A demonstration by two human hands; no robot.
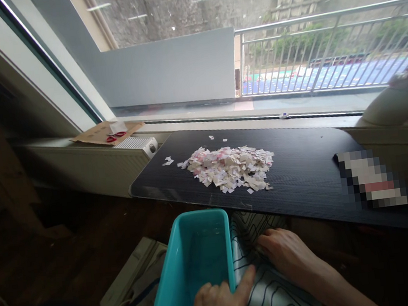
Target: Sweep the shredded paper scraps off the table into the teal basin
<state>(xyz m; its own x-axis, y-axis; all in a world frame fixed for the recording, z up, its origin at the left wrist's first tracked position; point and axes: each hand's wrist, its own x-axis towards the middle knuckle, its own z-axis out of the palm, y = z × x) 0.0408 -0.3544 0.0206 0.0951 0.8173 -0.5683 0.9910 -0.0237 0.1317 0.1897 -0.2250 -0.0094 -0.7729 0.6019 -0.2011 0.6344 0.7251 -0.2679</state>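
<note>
- The turquoise plastic bin (pixel 197 248) is at the near edge of the table, low in the view; I see no paper inside it.
- The left hand (pixel 217 305) grips the right wall of this bin near its close end: the bent fingers are over the rim, and the thumb points outward over the fabric.
- The silvery fabric (pixel 277 295) with black wavy lines lies just beside the bin, on its right.
- The right hand (pixel 286 249) rests on this fabric with fingers bent down; I cannot tell if it pinches the cloth.
- The black table (pixel 296 146) with rounded corners stands beyond the 2 hands.
- On its middle is a loose pile of small paper pieces (pixel 231 167), mostly white, some pinkish; several pieces lie apart, at its left and behind.
- Near the right end of the table lies an oblong object (pixel 373 179), hidden by pixelation.
- At far left, red-handled scissors (pixel 117 136) rest on a brown paper sheet (pixel 92 135), beside the white radiator (pixel 93 161).
- Outside the window, a metal railing (pixel 325 53) stands before a blue ground.
</note>
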